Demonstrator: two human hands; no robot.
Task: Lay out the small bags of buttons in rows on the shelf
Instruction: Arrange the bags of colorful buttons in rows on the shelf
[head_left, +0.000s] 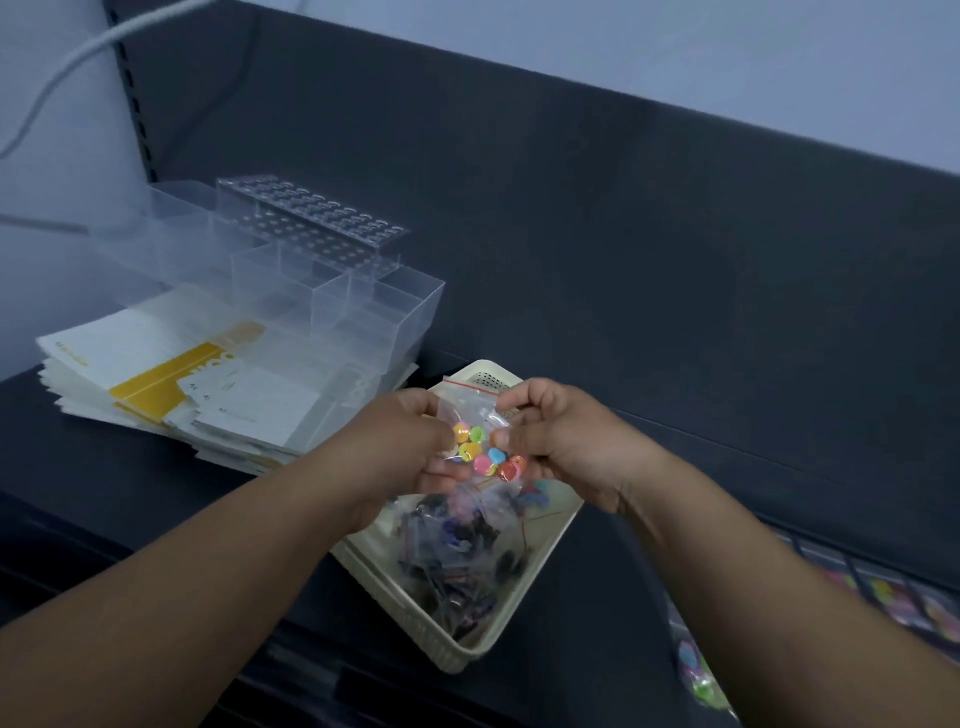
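Note:
A small clear zip bag of bright buttons (480, 447) is held up over a cream plastic basket (457, 652). My left hand (402, 441) pinches the bag's left side and my right hand (558, 441) pinches its right side. The basket sits on the dark shelf (675, 493) and holds several more small bags, mostly of dark buttons (457, 561). At the lower right, several bags of coloured buttons (893, 603) lie on the shelf, partly hidden by my right forearm.
A stack of clear plastic boxes and a perforated rack (311, 260) stands at the left on a pile of white and yellow packets (171, 379). The shelf's dark back panel (571, 208) rises behind. A white cable (67, 62) hangs at the upper left.

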